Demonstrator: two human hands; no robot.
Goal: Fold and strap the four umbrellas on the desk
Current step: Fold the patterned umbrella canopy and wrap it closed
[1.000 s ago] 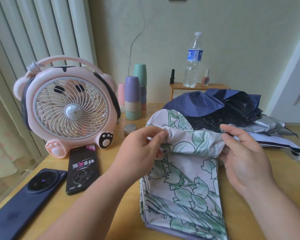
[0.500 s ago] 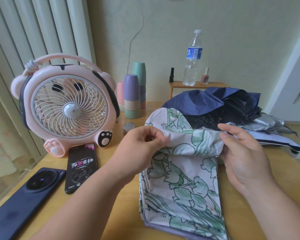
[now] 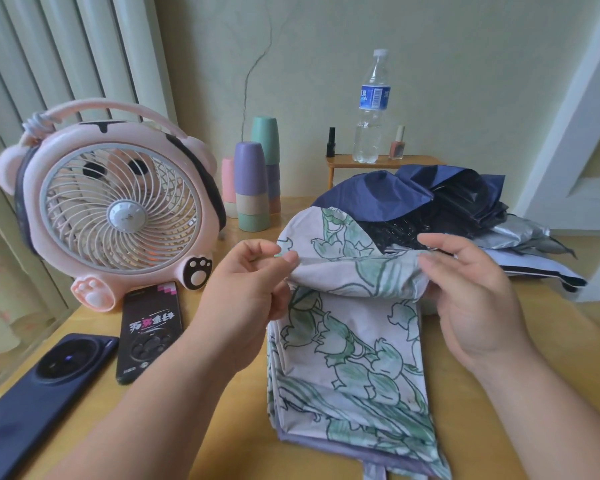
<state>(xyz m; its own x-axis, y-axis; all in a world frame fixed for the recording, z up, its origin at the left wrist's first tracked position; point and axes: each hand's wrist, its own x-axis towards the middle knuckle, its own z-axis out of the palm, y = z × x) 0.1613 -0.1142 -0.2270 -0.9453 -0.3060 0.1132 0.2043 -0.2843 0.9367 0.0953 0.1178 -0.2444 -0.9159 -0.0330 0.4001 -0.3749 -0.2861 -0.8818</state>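
While the desk [image 3: 561, 327] bears one floral umbrella [image 3: 354, 358] before a pile of darker umbrellas [image 3: 430, 199], its top fold is tauter than before, the left hand [image 3: 246, 299] pinching one end, the right hand [image 3: 471, 299] gripping the other. One fan [image 3: 118, 209]; two phones, a black phone [image 3: 149, 330] and a navy phone [image 3: 42, 393].

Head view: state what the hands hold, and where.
The left hand and right hand both pinch the white, green-flowered fabric umbrella along its raised fold, one at each end.
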